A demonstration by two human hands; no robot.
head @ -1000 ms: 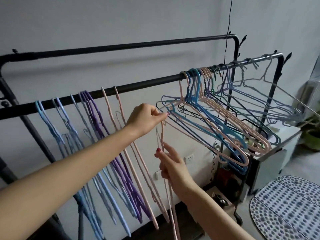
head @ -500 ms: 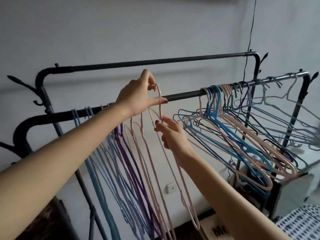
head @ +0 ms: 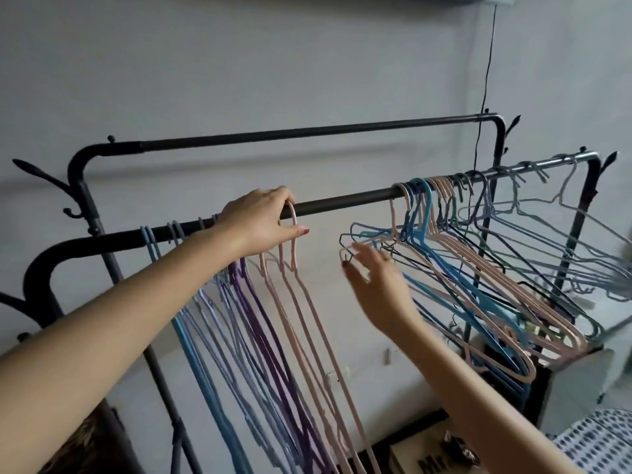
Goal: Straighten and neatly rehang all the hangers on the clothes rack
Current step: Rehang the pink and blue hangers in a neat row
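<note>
My right hand (head: 378,285) is free, fingers spread, reaching at two o'clock toward the tangled hangers (head: 485,278). My left hand (head: 263,224) pinches the pink hanger (head: 294,248), hooking it onto the front rail (head: 345,201). Next I judge: release, pull another.

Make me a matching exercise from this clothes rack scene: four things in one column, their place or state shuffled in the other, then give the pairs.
Things
1. left hand
2. right hand
3. purple hangers
4. back rail

States
A. bare, nothing hung on it
B. open, reaching toward the tangled bunch
C. hanging straight, left of the pink ones
D. holding a pink hanger's hook at the front rail

Pairs: 1-D, 2-B, 3-C, 4-A
</note>
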